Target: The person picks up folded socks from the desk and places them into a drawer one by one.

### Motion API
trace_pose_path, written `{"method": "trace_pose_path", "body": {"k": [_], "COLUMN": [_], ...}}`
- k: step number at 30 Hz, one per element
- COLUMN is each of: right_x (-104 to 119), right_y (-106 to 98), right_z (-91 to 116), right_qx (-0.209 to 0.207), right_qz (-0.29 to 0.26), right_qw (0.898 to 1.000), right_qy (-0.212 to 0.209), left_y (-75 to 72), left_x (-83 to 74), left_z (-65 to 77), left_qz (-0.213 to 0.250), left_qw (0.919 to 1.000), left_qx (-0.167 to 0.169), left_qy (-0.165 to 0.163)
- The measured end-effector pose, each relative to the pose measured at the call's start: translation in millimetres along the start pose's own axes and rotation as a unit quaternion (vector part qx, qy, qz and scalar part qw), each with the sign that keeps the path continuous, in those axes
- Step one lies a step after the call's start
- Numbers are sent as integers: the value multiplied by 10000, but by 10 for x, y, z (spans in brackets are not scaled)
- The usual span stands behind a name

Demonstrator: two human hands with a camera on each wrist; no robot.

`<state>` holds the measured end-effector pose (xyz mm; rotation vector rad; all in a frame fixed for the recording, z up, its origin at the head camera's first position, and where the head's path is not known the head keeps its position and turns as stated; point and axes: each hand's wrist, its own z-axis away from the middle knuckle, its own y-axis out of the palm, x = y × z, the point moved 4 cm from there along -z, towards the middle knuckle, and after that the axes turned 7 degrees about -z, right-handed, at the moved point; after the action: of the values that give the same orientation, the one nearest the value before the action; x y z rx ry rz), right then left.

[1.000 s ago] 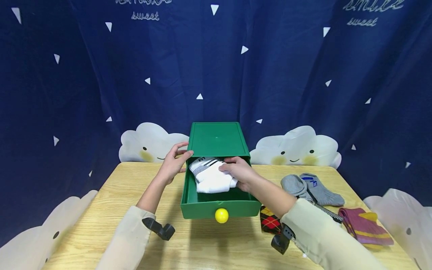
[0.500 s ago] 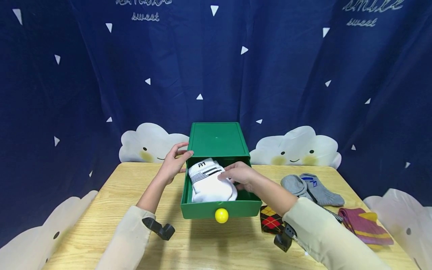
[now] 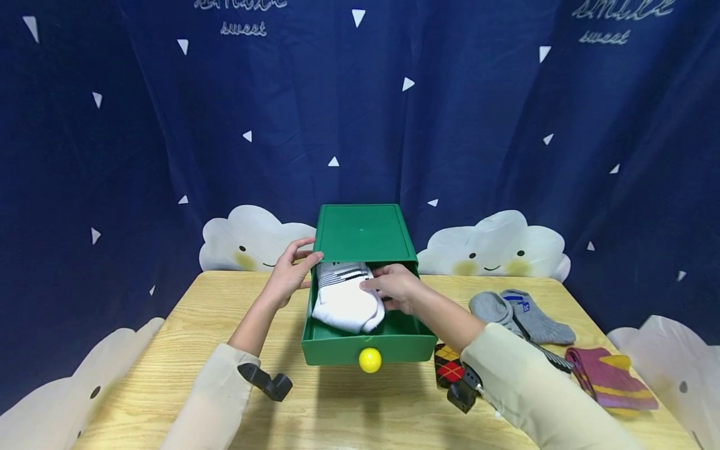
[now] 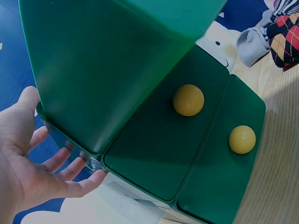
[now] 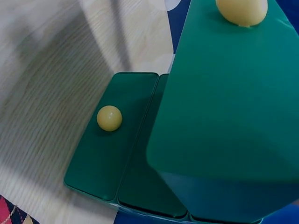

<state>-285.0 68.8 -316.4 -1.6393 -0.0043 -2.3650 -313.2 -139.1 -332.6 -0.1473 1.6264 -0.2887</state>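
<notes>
White folded socks (image 3: 345,306) with dark stripes lie in the pulled-out top drawer (image 3: 337,350) of a green cabinet (image 3: 362,231). My right hand (image 3: 402,287) reaches into the drawer and pinches their right side, thumb on top; its other fingers are partly hidden. The socks' striped end reaches under the cabinet's front edge. At the cabinet's left side my left hand (image 3: 289,272) steadies the frame, fingers spread and loosely bent. In the left wrist view that hand (image 4: 42,168) has its fingertips along the cabinet's side. The drawer (image 5: 224,102) hides the socks in the right wrist view.
Grey socks (image 3: 537,319), a maroon and yellow pair (image 3: 610,381) and argyle socks (image 3: 449,365) lie on the wooden table (image 3: 225,300) to the right. Two closed drawers with yellow knobs (image 4: 242,139) sit below the pulled-out one. A blue curtain (image 3: 360,125) hangs behind.
The white socks have turned and shifted in the drawer, first toward its front, then back under the cabinet's edge, with my right hand on them. My left hand has stayed in place.
</notes>
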Motion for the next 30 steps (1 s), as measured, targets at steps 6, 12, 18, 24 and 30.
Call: {"method": "trace_pose_path", "body": {"k": [6,12,18,24,30], "right_x": [8,4,1,13,54], "right_y": [-17,-20,-26,-44,-70], "right_z": [-40,-69,-74,-25,65], "right_qx": [-18,-44,-33,-59,120], "right_qz": [-76,-75,161,954,1180], "right_qw": [10000,10000,9999,9953,9926], "right_qy": [6,-10,-48,-174,-262], "left_y": [16,13,4,9,3], "left_x": [-15,-86,4,8,5], "left_z": [16,70,-5,-1,-6], "left_qz": [66,37,73,46,16], "left_qw": [9999,9999,10000,10000,10000], "left_qx": [99,94,45,25,-3], "left_qy": [-17,-18,30,0,19]}}
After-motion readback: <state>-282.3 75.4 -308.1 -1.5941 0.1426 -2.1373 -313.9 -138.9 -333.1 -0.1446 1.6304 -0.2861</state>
